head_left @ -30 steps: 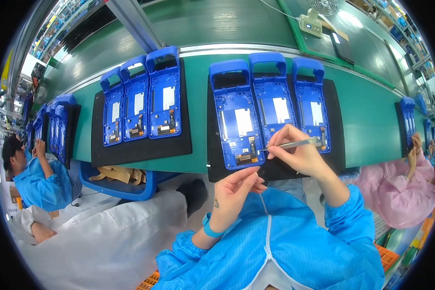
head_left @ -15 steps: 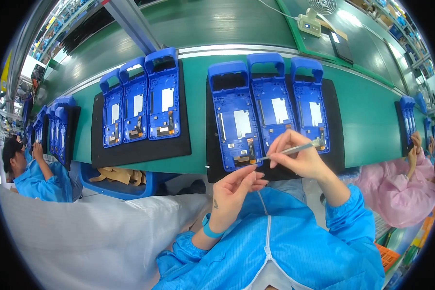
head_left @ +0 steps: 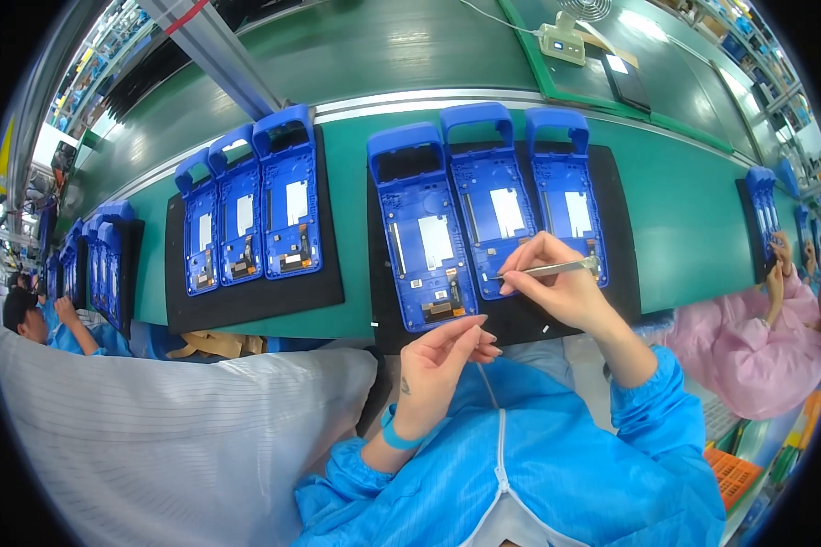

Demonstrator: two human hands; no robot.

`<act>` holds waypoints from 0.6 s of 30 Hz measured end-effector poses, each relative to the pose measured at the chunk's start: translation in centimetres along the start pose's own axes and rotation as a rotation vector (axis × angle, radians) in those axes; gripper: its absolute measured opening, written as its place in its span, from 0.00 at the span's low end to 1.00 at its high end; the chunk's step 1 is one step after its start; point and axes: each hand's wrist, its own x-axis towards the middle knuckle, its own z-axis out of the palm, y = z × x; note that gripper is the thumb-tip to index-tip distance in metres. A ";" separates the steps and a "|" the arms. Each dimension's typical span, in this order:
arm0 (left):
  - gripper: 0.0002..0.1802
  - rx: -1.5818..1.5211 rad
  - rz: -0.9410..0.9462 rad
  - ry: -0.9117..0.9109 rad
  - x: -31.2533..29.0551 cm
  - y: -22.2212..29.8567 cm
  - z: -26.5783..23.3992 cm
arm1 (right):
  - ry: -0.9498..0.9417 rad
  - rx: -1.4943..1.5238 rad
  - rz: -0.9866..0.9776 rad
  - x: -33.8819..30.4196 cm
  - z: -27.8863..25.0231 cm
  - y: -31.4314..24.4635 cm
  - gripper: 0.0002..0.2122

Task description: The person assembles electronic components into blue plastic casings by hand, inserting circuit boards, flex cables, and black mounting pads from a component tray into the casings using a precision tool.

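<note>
Metal tweezers (head_left: 558, 268) are pinched in my right hand (head_left: 566, 290), their tips over the lower part of the middle blue housing (head_left: 488, 205). My left hand (head_left: 438, 366) is closed, thumb against fingertips, just by the bottom edge of the left blue housing (head_left: 420, 242); anything in that pinch is too small to make out. Inside the left housing show a white rectangle, a small circuit part and an orange-brown flex cable. My right hand partly covers the lower end of the right blue housing (head_left: 564, 182). All three lie on a black mat (head_left: 620, 228).
Another black mat (head_left: 255, 305) to the left bears three similar housings (head_left: 287, 205). A small white bit (head_left: 545, 329) lies near the mat's front edge. Behind the green bench runs a metal rail; a small fan (head_left: 561, 44) stands beyond. People sit working on both sides, a grey-white cloth lower left.
My right hand has moved the tweezer tips from the left housing's lower corner to the middle housing. The left hand stays nearly in place. The whole view has shifted slightly.
</note>
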 end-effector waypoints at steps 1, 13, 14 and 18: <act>0.12 0.000 0.000 -0.002 0.0 0.0 0.0 | 0.019 -0.017 0.002 0.0 0.0 0.0 0.05; 0.13 0.008 -0.018 -0.002 0.1 0.0 0.1 | 0.008 -0.043 -0.012 0.4 0.1 0.0 0.06; 0.13 0.013 -0.016 -0.002 0.1 0.0 0.1 | 0.007 -0.031 -0.009 0.4 0.0 0.0 0.06; 0.13 0.012 -0.020 0.006 0.0 0.1 0.1 | 0.024 -0.039 0.016 0.3 0.1 -0.3 0.06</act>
